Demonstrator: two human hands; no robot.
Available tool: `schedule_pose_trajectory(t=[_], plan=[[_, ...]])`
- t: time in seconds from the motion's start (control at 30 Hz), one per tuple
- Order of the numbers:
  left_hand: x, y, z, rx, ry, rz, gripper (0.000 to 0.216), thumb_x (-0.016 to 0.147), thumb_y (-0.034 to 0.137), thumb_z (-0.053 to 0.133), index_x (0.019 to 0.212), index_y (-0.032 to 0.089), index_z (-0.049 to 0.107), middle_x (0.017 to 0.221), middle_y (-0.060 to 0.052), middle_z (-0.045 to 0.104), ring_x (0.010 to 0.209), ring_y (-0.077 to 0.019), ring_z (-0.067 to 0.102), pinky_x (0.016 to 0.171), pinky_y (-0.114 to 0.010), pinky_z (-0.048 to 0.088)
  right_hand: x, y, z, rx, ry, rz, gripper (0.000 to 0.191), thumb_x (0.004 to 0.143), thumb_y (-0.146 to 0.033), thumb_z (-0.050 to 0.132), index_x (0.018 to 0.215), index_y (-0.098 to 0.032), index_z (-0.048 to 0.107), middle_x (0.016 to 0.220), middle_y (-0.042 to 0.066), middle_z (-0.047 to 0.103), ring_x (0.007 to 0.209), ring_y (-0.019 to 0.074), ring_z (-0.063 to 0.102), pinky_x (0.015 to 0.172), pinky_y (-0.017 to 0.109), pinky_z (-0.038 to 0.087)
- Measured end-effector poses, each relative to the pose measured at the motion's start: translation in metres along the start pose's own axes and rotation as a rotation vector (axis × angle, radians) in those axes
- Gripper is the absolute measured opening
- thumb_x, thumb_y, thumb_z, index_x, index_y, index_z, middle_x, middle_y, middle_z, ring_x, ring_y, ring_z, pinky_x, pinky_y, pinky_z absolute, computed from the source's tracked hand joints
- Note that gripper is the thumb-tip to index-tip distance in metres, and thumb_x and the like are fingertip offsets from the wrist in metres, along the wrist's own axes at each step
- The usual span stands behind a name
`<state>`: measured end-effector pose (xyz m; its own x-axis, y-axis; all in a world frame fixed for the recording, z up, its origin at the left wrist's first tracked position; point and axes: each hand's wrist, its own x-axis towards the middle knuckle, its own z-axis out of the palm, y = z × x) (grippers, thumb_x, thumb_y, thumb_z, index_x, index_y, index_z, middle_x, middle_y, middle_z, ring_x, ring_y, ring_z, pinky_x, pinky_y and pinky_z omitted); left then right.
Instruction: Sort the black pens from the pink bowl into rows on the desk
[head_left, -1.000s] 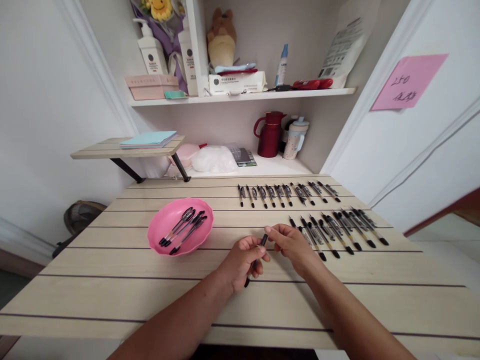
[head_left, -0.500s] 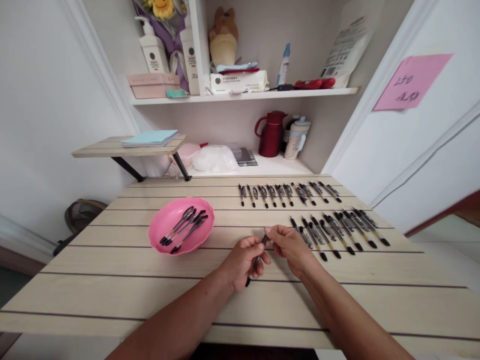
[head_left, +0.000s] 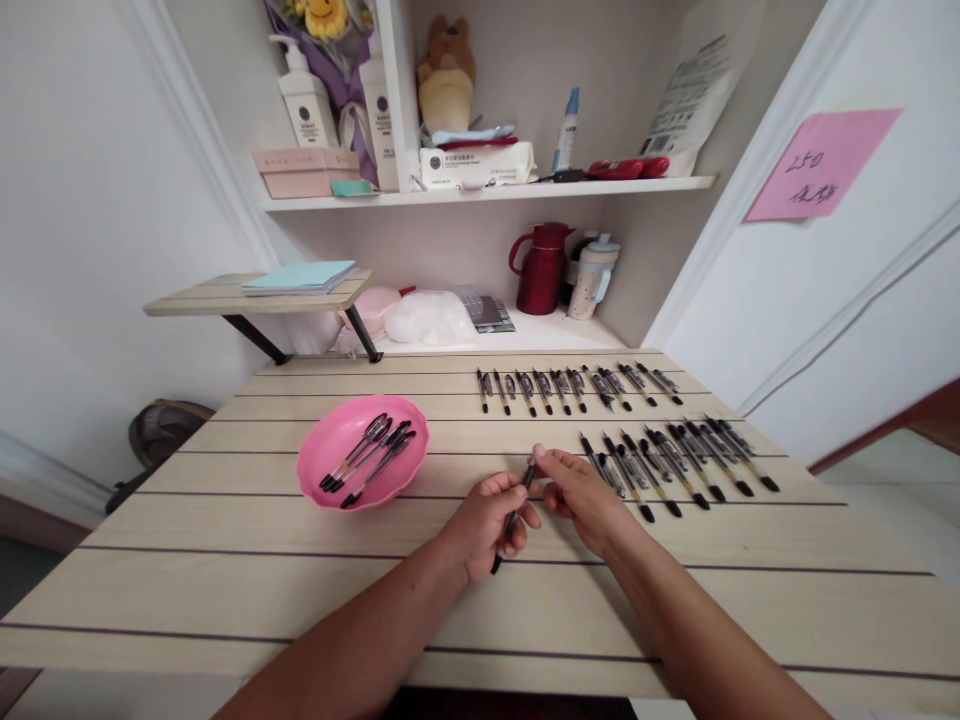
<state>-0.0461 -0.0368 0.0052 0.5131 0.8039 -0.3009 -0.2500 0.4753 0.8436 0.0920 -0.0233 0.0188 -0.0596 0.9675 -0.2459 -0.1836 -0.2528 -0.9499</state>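
Over the middle of the table, my left hand (head_left: 491,520) is closed around a black pen (head_left: 512,522), which it holds at a slant. The fingers of my right hand (head_left: 574,490) pinch the pen's upper end. To the left stands a pink bowl (head_left: 311,455) with several capped pens (head_left: 371,455) in it. Beyond my right hand lies a front row of pens (head_left: 660,470), uncapped, with their caps beside them. Farther back is a second row of similar pens (head_left: 555,390). My fingers hide part of the held pen.
A small raised wooden stand (head_left: 202,292) with blue paper (head_left: 300,276) is at the back left. Behind the table, a red jug (head_left: 542,270), a pale cup (head_left: 594,278) and a white plastic bag (head_left: 429,318) sit under a shelf (head_left: 480,195).
My right fingertips have shifted slightly upward at the pen's top end. My left hand, the bowl and the rows of pens stay where they were.
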Motion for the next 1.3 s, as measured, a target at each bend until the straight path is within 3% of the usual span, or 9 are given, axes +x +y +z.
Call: schedule_pose_trajectory(t=[0.1,0.2,0.37,0.5,0.63,0.8,0.97,1.17,1.3], plan=[[0.000,0.000,0.000,0.005,0.005,-0.003,0.033,0.071,0.043,0.057,0.090,0.017,0.050,0.060,0.003,0.055,0.030,-0.0019,0.038,0.032,-0.016,0.016,-0.001,0.000,0.001,-0.012,0.001,-0.023,0.038,0.058,-0.050,0.067,0.061,-0.015,0.054,0.047,-0.002,0.054,0.035,0.0027,0.031,0.036,0.018,0.016],[-0.001,0.001,0.001,0.004,0.007,0.001,0.033,0.071,0.042,0.057,0.090,0.016,0.051,0.060,0.003,0.055,0.031,-0.0018,0.038,0.032,-0.016,0.016,-0.001,0.000,0.001,0.019,0.001,0.006,0.039,0.059,-0.051,0.065,0.072,-0.015,0.057,0.048,-0.002,0.055,0.035,0.0040,0.033,0.036,0.018,0.015],[-0.002,0.001,0.001,0.001,0.015,0.005,0.030,0.072,0.041,0.057,0.089,0.017,0.050,0.060,0.003,0.055,0.030,-0.0018,0.037,0.032,-0.016,0.016,0.000,0.001,0.001,0.003,0.013,-0.008,0.037,0.058,-0.050,0.067,0.061,-0.016,0.053,0.045,-0.002,0.053,0.034,0.0036,0.031,0.036,0.018,0.015],[-0.001,0.001,0.001,0.000,-0.001,0.007,0.028,0.073,0.039,0.055,0.089,0.017,0.050,0.060,0.003,0.054,0.030,-0.0024,0.037,0.032,-0.017,0.016,0.000,0.001,0.001,0.049,0.002,0.017,0.035,0.060,-0.048,0.066,0.071,-0.016,0.057,0.048,-0.002,0.055,0.036,0.0044,0.034,0.037,0.018,0.016],[0.000,0.000,0.000,0.009,0.003,0.003,0.027,0.074,0.039,0.054,0.088,0.017,0.049,0.060,0.003,0.054,0.030,-0.0022,0.036,0.032,-0.017,0.017,0.000,0.000,0.002,0.041,0.008,-0.003,0.034,0.061,-0.046,0.067,0.061,-0.015,0.053,0.045,-0.002,0.053,0.036,0.0028,0.031,0.037,0.018,0.014],[0.000,0.000,-0.001,0.010,-0.017,-0.003,0.029,0.074,0.039,0.053,0.091,0.017,0.049,0.060,0.002,0.055,0.030,-0.0027,0.037,0.032,-0.017,0.017,-0.001,-0.001,0.001,0.093,-0.007,0.013,0.034,0.060,-0.043,0.069,0.076,-0.015,0.059,0.049,-0.002,0.055,0.039,0.0040,0.037,0.037,0.016,0.018],[0.000,0.001,0.000,0.006,0.004,-0.008,0.028,0.073,0.039,0.055,0.089,0.017,0.048,0.060,0.003,0.055,0.030,-0.0022,0.036,0.032,-0.016,0.017,0.001,0.002,0.001,0.082,-0.014,-0.016,0.034,0.059,-0.044,0.069,0.061,-0.014,0.055,0.047,-0.002,0.053,0.036,0.0021,0.032,0.035,0.017,0.015],[-0.001,0.001,0.001,0.017,0.014,-0.007,0.030,0.073,0.039,0.055,0.091,0.017,0.049,0.060,0.003,0.055,0.031,-0.0032,0.039,0.032,-0.017,0.017,0.010,-0.001,-0.003,0.250,0.122,-0.152,0.039,0.054,-0.041,0.072,0.081,-0.016,0.061,0.074,0.000,0.061,0.038,0.0003,0.033,0.036,0.017,0.020],[-0.001,0.000,0.000,0.005,0.027,-0.006,0.030,0.073,0.037,0.054,0.093,0.015,0.050,0.060,0.002,0.055,0.032,-0.0033,0.039,0.033,-0.017,0.017,0.009,-0.010,-0.027,0.005,0.268,-0.236,0.035,0.059,-0.045,0.067,0.079,-0.016,0.061,0.062,-0.001,0.059,0.039,0.0035,0.035,0.037,0.019,0.023]])
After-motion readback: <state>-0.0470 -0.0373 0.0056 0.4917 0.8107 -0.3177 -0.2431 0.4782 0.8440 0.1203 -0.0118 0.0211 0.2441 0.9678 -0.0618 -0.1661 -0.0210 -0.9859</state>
